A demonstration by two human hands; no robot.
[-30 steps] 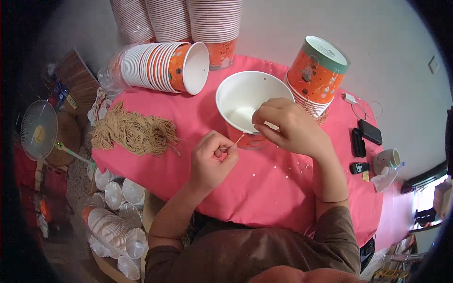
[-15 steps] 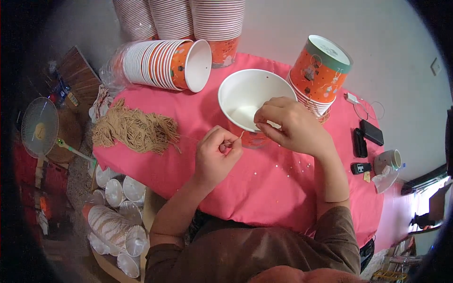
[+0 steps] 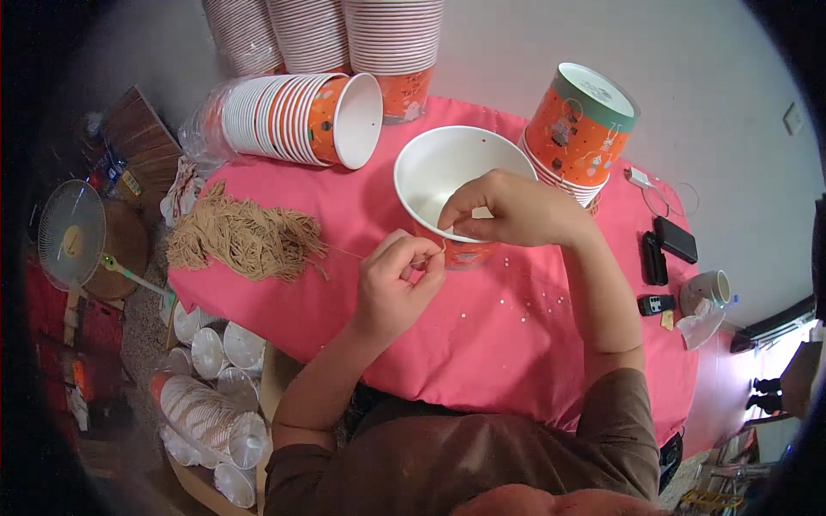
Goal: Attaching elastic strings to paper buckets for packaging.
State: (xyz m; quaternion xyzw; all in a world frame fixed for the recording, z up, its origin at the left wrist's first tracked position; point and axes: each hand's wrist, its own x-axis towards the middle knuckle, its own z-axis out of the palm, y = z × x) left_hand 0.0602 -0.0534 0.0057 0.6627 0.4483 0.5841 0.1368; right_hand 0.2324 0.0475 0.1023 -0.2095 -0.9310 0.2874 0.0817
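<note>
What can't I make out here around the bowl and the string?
Head view only:
- Near rim of the white bowl: covered by the right hand.
- String end: too thin, lost among the left hand fingers.
- Any hole in the bowl wall: hidden by both hands.
- Cup stacks: cut by top edge.

A white paper bowl (image 3: 447, 176) with orange outside stands upright on the pink cloth, at twelve o'clock; thin tan string (image 3: 344, 252) (barely visible) runs to its near rim.
</note>
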